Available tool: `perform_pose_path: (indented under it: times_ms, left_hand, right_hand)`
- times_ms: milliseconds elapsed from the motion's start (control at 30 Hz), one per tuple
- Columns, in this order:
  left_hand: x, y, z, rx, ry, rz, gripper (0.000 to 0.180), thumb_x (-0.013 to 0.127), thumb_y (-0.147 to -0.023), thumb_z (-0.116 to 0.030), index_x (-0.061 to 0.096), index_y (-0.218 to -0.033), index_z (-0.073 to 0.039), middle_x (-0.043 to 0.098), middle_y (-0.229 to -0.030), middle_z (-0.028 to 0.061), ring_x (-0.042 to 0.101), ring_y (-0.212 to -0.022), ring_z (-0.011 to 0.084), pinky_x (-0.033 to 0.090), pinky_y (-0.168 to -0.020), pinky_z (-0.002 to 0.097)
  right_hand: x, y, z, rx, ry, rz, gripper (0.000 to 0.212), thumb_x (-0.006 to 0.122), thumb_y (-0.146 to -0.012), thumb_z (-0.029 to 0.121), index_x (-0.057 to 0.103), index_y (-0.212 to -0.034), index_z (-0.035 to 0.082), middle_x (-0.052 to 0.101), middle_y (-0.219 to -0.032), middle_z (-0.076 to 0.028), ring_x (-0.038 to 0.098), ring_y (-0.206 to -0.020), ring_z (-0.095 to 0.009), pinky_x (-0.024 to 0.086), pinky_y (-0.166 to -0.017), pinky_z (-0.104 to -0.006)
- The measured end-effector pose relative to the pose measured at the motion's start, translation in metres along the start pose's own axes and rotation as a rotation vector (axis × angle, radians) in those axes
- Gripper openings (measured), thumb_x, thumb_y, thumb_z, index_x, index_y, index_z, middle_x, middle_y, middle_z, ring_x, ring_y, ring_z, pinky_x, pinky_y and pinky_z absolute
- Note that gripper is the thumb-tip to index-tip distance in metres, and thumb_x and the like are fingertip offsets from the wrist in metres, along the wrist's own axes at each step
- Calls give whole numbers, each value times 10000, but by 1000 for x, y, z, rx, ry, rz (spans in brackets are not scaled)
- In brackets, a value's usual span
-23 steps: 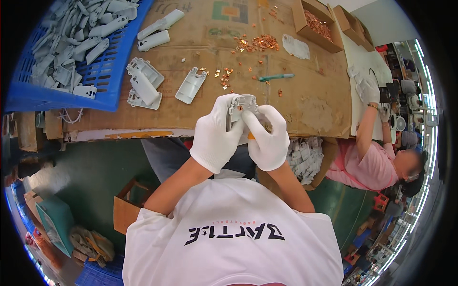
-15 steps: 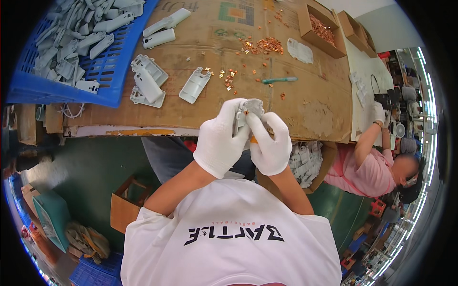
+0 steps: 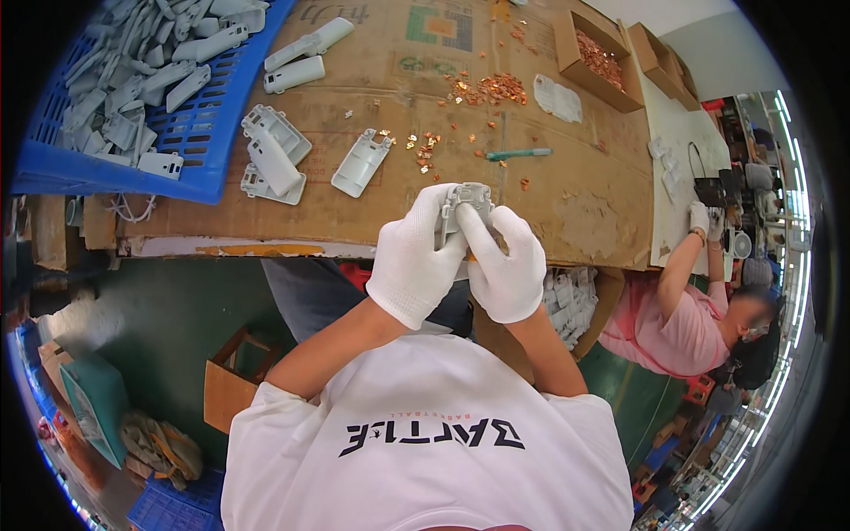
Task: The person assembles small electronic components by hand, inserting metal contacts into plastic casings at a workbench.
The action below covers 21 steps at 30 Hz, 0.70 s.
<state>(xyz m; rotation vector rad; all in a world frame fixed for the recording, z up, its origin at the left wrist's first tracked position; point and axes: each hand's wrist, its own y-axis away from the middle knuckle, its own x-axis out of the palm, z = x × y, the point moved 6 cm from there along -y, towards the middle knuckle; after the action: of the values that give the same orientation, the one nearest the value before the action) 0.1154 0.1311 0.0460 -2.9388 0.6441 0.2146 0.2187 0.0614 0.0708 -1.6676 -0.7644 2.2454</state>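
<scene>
My left hand point(image 3: 409, 265), in a white glove, grips a small light-grey plastic housing point(image 3: 469, 193) near the table's front edge, its hollow side up. My right hand point(image 3: 508, 270), gloved too, presses a fingertip into the hollow, with the other fingers curled. A bit of orange shows beside the right palm, too small to make out. On the cardboard beyond lie an open housing shell point(image 3: 362, 163), a small stack of housings point(image 3: 276, 157), loose copper-coloured metal clips point(image 3: 425, 150), a larger heap of clips point(image 3: 498, 88) and a green pen point(image 3: 519, 153).
At the far left stands a blue crate point(image 3: 199, 184) full of housings. A cardboard box point(image 3: 567, 46) of copper clips sits at the far right. Below the table edge at right, another carton point(image 3: 607, 296) holds grey parts. A co-worker point(image 3: 668, 314) in pink works further right.
The housing has turned so its hollow faces up more, and my right fingertip sits deeper over it. The copper piece seen in it before is now hidden. The co-worker's head and hands have shifted slightly.
</scene>
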Motion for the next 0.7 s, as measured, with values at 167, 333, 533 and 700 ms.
perform_pose_path:
  times_ms: [167, 333, 533, 700]
  left_hand:
    - [4, -2, 9, -146, -51, 59, 339, 651, -846, -52, 582, -1178, -45, 713, -894, 137, 724, -812, 219, 555, -705, 293]
    - [20, -7, 1, -10, -16, 36, 351, 627, -836, -36, 575, -1182, -66, 685, -852, 170, 697, -774, 306, 542, -665, 348]
    - [23, -11, -7, 66, -83, 9, 372, 624, -822, -1, 562, -1177, -92, 643, -741, 153, 660, -653, 323, 520, -573, 369]
    - [27, -12, -6, 43, -118, 23, 360, 629, -833, -19, 569, -1186, -66, 671, -807, 162, 689, -723, 306, 534, -627, 345]
  right_hand:
    - [9, 0, -4, 17, -92, 51, 518, 625, -641, -53, 653, -1154, 14, 545, -1076, -132, 588, -852, -288, 504, -723, -371]
    - [2, 11, -14, 22, -17, -39, 525, 663, -641, 11, 636, -1166, 4, 576, -1111, -126, 619, -791, -255, 518, -646, -357]
    - [-4, 6, -18, 30, -6, -84, 544, 676, -622, -14, 651, -1166, 1, 584, -1096, -113, 631, -737, -224, 521, -611, -299]
    - [-1, 9, -22, 24, -23, -97, 538, 672, -634, -20, 643, -1171, -8, 583, -1095, -111, 633, -758, -227, 529, -623, -308]
